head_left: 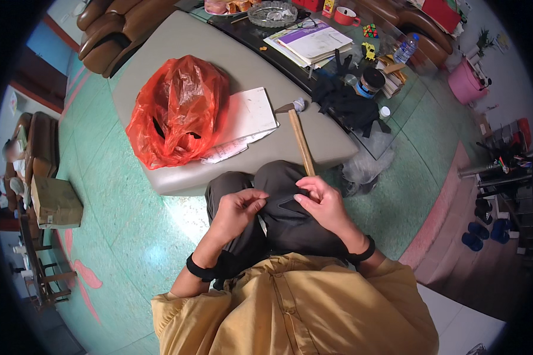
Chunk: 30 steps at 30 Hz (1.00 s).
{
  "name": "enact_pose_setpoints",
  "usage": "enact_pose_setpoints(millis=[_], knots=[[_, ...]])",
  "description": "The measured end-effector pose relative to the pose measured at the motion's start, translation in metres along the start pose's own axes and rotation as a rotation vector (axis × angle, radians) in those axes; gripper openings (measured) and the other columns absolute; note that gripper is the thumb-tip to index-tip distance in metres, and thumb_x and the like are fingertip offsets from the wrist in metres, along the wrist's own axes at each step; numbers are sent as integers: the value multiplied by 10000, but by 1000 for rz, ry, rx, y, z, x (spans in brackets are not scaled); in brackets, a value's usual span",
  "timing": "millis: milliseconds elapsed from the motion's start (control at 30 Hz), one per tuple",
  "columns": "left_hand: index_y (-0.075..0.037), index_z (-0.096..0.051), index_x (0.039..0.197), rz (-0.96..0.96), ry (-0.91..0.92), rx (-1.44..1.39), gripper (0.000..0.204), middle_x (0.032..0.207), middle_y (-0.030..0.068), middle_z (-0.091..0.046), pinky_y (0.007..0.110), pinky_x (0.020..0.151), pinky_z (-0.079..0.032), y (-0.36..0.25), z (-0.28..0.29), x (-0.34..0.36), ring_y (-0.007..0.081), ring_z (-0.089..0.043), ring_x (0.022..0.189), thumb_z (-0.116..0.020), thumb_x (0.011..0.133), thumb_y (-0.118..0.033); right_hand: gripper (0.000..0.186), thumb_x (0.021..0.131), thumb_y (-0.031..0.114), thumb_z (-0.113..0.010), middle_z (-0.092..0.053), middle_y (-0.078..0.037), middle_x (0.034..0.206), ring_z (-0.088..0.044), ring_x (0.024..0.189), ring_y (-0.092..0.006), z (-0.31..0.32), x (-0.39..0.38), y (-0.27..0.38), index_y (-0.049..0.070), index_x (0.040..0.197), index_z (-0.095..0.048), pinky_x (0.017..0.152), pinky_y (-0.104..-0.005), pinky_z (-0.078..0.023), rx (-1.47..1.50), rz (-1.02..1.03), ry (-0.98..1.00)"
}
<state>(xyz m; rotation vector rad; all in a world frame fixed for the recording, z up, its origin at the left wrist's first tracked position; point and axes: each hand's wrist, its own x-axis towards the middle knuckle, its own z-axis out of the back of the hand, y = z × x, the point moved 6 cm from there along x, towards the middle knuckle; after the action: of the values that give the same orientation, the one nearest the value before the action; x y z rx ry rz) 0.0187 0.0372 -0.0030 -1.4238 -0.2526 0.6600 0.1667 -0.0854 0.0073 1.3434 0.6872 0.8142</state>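
Note:
My left hand (240,210) is over my dark-trousered lap (272,231), thumb and index finger nearly together; anything between them is too small to make out. Opposite it, my right hand (320,204) has curled fingers, thumb and index apart, holding nothing visible. A wooden stick (301,142) stands just beyond my right hand, its lower end hidden. Ahead, on a grey padded seat (148,77), lie a crumpled red plastic bag (177,112) and a white board (251,112) over loose papers (231,151).
A dark glass table (249,38) holds papers, an ashtray, a mug, a jar and black cloths. A cardboard box (56,204) and a seated person (15,154) are left; slippers (485,231) and metal bars (477,168) are right, a pink bin (468,80) farther back.

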Motion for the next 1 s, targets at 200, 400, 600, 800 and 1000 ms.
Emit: enact_pose_setpoints(millis=[200, 400, 600, 800, 1000], knots=[[41, -600, 923, -103, 75, 378, 161, 830, 107, -634, 245, 669, -473, -21, -5, -5, 132, -591, 712, -602, 764, 20, 204, 762, 25, -673, -569, 8, 761, -452, 615, 5, 3, -4, -17, -1, 928, -558, 501, -191, -369, -104, -91, 152], [36, -602, 915, -96, 21, 202, 154, 841, 120, -639, 269, 669, -484, -22, -8, -10, 175, -621, 740, -599, 762, 39, 137, 754, -6, -666, -568, 22, 725, -425, 548, 9, 3, -5, 7, -8, 855, -574, 455, -174, -343, 4, 4, 80], [32, -611, 930, -170, -8, 173, 145, 868, 127, -639, 269, 659, -484, -29, -6, -11, 188, -622, 758, -598, 786, 25, 97, 763, -34, -633, -607, -58, 866, -435, 555, -16, 8, -2, 26, -10, 764, -538, 479, -178, -359, -105, 237, 100], [37, -613, 927, -332, 3, 223, 134, 868, 133, -629, 269, 658, -487, -33, -8, -9, 204, -620, 755, -593, 795, 26, 127, 762, -35, -631, -613, -85, 900, -456, 576, -31, 6, -2, 31, -9, 728, -512, 497, -180, -376, -148, 246, 137], [35, -620, 908, -200, -50, 102, 111, 840, 110, -623, 272, 661, -486, -28, -12, -13, 183, -611, 762, -606, 805, -5, 93, 775, -17, -624, -625, -86, 847, -571, 644, -106, -3, -4, 28, -20, 784, -531, 556, -235, -465, -173, 165, 85]])
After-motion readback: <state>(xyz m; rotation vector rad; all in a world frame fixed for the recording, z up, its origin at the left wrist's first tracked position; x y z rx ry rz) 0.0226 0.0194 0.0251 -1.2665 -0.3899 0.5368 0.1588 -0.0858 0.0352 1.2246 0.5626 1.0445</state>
